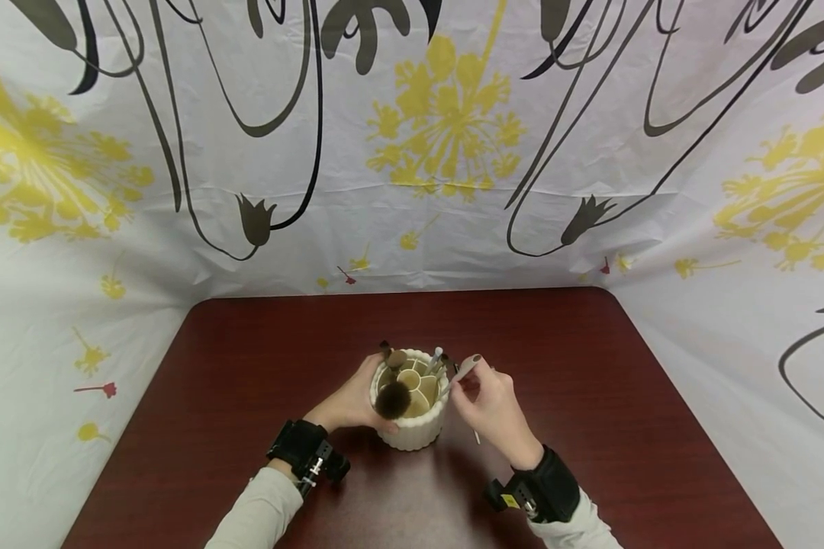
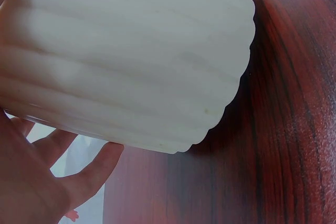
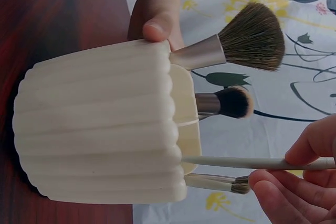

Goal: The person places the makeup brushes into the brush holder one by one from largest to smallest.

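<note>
A cream, fluted makeup brush holder (image 1: 412, 436) with divided compartments stands upright on the table. My left hand (image 1: 353, 400) grips its left side, thumb near the front rim; in the left wrist view fingers spread along the fluted wall (image 2: 131, 61). My right hand (image 1: 490, 404) pinches a thin, pale-handled makeup brush (image 3: 236, 162) at the holder's right rim. One end of it meets the rim or dips just inside; its other end is hidden by the fingers. The holder contains a big fluffy brush (image 3: 254, 38), a smaller dense brush (image 3: 233, 102) and small slim brushes (image 3: 240, 184).
The dark red-brown wooden table (image 1: 281, 335) spreads around the holder. A white cloth (image 1: 453, 236) with yellow and grey flowers hangs behind and at both sides. A small white tip (image 1: 477, 438) shows below my right hand; what it belongs to is unclear.
</note>
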Motion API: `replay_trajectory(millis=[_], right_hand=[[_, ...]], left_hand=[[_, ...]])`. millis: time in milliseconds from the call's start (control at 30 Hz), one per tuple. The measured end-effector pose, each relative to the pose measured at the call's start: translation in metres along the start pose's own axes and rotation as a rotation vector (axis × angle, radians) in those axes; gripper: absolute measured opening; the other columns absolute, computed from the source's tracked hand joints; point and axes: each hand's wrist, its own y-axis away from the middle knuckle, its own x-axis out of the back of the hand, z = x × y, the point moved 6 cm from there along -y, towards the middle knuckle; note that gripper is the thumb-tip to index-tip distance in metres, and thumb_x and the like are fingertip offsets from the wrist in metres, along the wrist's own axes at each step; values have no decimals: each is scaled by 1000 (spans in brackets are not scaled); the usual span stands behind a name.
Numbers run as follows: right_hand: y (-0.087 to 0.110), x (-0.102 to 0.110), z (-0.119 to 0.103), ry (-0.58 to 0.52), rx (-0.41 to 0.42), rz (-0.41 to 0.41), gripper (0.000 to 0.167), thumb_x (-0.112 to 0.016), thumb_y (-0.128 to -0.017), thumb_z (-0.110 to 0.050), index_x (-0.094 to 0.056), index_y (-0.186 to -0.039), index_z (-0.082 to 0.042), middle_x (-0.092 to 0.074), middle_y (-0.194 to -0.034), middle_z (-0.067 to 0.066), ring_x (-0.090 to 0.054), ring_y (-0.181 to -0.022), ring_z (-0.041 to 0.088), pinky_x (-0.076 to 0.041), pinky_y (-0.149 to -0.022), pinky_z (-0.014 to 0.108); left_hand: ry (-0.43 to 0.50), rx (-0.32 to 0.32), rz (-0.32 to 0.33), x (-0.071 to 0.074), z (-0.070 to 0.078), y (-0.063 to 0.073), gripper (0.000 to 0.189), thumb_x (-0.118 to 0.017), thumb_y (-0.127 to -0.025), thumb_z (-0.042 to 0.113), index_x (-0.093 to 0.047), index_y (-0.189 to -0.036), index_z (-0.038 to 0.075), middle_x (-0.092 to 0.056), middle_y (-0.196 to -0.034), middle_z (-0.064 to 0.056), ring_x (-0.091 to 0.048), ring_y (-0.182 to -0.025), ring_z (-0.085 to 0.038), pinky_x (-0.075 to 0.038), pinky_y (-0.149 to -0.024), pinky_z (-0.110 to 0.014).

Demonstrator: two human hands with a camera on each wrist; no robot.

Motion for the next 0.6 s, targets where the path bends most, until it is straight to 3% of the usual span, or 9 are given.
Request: replay_trajectory(millis=[433, 600], right_hand=[[2, -10, 5, 14, -61, -22, 18, -61, -76, 5, -53, -86, -7, -59, -78, 0, -61, -67, 9, -51, -57, 28], [4, -13, 6, 8, -52, -38, 17, -61, -76, 5, -52, -86, -6, -58, -78, 0, -62, -67, 11, -51, -57, 26]], left_hand=[[26, -15, 7, 0, -1, 0, 115, -91, -39, 31, -32, -135, 9, -37, -131, -10, -35, -121, -21, -33, -99, -40], [33, -5, 3, 0, 0, 1, 116, -91, -39, 29, -31, -136, 8, -36, -132, -9, -35, -121, -21, -33, -99, -39]])
